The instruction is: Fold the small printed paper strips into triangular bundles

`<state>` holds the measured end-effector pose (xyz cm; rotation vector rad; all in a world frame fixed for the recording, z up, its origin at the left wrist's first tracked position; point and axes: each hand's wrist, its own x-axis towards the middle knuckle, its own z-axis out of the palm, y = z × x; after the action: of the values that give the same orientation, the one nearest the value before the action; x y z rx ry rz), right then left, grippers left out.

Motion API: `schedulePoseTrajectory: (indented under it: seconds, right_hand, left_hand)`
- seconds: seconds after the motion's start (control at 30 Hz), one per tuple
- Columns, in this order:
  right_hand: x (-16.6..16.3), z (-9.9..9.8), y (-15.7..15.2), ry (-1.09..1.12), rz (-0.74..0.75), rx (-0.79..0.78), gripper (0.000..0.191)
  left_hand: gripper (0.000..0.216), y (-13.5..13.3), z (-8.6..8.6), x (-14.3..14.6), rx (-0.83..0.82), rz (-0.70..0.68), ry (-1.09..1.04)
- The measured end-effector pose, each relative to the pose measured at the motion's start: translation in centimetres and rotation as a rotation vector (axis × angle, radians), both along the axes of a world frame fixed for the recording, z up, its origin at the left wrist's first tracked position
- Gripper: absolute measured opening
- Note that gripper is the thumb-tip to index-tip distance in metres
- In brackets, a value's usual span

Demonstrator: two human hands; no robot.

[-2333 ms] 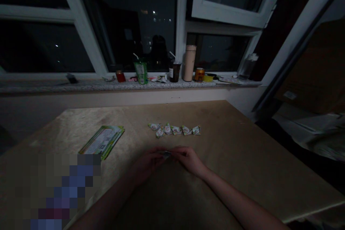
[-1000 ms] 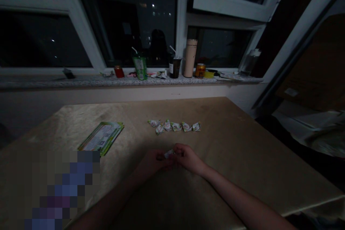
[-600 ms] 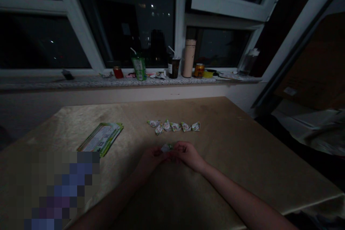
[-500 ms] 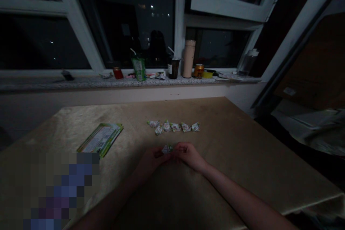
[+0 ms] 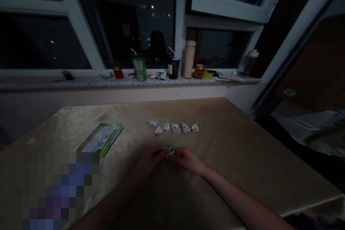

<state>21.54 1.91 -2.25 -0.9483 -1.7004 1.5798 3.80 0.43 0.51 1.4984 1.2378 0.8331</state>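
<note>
Both my hands meet over the middle of the tan table. My left hand and my right hand pinch a small folded piece of green-and-white paper between their fingertips. Just beyond them lies a row of several similar folded paper pieces. A stack of flat green-and-white paper strips lies to the left of my hands.
A stone windowsill behind the table carries a green drink carton, a dark cup with a straw, a tall beige flask, small cans and litter. Dark windows rise above it. Cardboard and crumpled sheets sit at the right.
My hands have kept working the small paper piece, turning and pressing it; they have dropped slightly nearer to me. The row of folded pieces and the strips have not moved.
</note>
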Motion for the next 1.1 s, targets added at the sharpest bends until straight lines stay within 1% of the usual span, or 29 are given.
schedulePoseTrajectory:
  seconds: [0.07,0.17,0.33,0.47,0.6,0.7,0.87,0.93,1.1]
  right_hand:
    - [-0.1,-0.2,-0.2,0.002,0.027,0.004,0.052]
    - [-0.2,-0.2,-0.2,0.037,0.037,-0.032,0.053]
    - [-0.1,0.2,-0.2,0.063,-0.003,-0.038,0.052]
    - [0.3,0.9,-0.2,0.080,-0.036,-0.034,0.051]
    - [0.4,1.1,-0.4,0.074,0.051,-0.056,0.051]
    - [0.3,0.9,-0.6,0.086,0.100,-0.046,0.050]
    - [0.2,0.7,-0.7,0.108,0.150,-0.011,0.049]
    - [0.2,0.7,-0.7,0.109,0.159,-0.014,0.049]
    - [0.2,0.8,-0.7,0.106,0.129,-0.014,0.050]
  left_hand:
    - [0.032,-0.1,0.0,0.1,-0.008,-0.012,-0.021]
    - [0.032,-0.1,0.0,0.0,-0.011,-0.024,-0.041]
    - [0.030,0.5,0.2,-0.6,0.009,-0.003,-0.011]
    - [0.027,0.5,0.2,-1.0,0.031,-0.044,0.031]
    - [0.028,-0.1,-0.4,-1.1,0.039,-0.052,0.026]
    - [0.032,-0.3,-1.0,-1.0,0.005,-0.044,0.015]
    - [0.038,-0.1,-1.8,-0.8,-0.062,-0.137,-0.026]
    - [0.039,-0.1,-2.0,-0.8,-0.065,-0.156,-0.032]
    - [0.035,-0.1,-2.0,-1.3,-0.012,-0.110,0.001]
